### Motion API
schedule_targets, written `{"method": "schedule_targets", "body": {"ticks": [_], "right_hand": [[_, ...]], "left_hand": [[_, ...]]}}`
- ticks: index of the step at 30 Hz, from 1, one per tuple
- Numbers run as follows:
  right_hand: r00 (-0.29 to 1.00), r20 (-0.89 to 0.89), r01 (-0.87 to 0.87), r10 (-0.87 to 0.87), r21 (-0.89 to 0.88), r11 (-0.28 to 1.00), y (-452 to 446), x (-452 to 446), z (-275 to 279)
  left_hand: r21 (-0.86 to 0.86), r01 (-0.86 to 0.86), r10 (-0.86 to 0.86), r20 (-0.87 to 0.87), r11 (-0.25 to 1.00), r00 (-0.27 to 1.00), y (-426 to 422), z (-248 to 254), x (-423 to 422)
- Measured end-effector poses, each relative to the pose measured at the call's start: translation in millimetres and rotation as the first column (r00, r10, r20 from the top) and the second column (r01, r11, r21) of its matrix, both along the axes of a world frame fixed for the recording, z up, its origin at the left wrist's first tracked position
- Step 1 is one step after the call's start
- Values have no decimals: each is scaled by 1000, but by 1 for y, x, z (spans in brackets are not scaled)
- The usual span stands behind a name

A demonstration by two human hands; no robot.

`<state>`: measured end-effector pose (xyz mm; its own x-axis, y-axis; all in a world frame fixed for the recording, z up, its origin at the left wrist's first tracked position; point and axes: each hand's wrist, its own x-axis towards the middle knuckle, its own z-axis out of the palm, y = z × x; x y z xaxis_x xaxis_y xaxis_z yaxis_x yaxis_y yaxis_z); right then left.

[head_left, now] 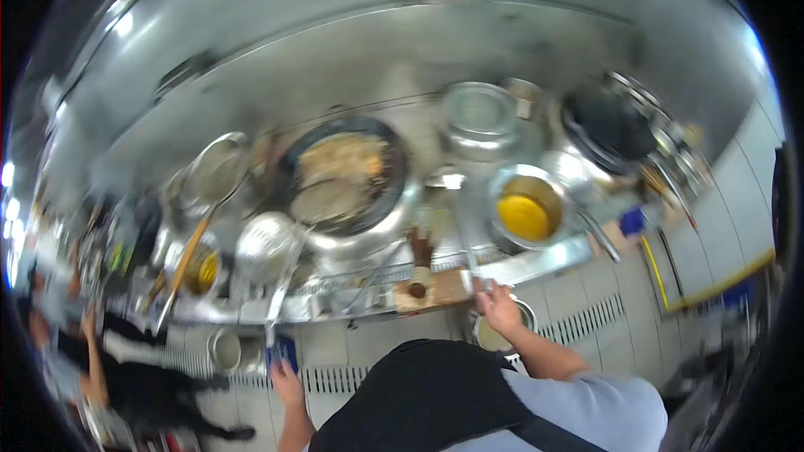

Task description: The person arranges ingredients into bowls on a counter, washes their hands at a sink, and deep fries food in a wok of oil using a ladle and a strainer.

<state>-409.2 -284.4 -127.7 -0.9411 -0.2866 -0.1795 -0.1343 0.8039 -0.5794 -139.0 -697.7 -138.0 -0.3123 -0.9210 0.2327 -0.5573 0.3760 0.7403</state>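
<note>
My left hand (287,382) is closed on the handle end of a long skimmer (268,247), whose perforated round head lies at the counter, left of the big wok. Closed round the lower end of a long metal ladle handle (467,234) is my right hand (499,310), at the counter's front edge. The ladle's bowl (445,177) is between the wok and a metal pot. Food pieces and dark oil fill the black wok (400,169), with a round strainer (329,201) in it. The pot (500,237) right of the ladle holds yellow liquid (521,216).
A lidded pot (480,113) stands at the back, a dark wok (607,125) at the right. Another strainer (219,169) rests over a pot at the left. Buckets (224,350) stand below the counter. Two people, one in dark trousers (155,389), are at the far left.
</note>
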Motion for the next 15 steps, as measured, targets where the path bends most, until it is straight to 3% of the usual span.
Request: {"method": "schedule_targets", "body": {"ticks": [2, 5, 9, 15], "right_hand": [[997, 52, 65, -65, -2, 998, 18, 8, -3], [1000, 5, -23, 24, -67, 997, 34, 11, -4], [998, -46, -36, 32, -87, 996, 52, 17, -24], [970, 12, -239, 243, -128, 962, 67, 23, -51]], "left_hand": [[163, 157, -194, 248, 974, 949, 16, -30, -12], [402, 257, -438, 462, 879, 771, 36, -59, -13], [528, 280, -569, 531, 802, 628, 51, -69, 11], [510, 301, -574, 548, 806, 609, 64, -60, 60]]}}
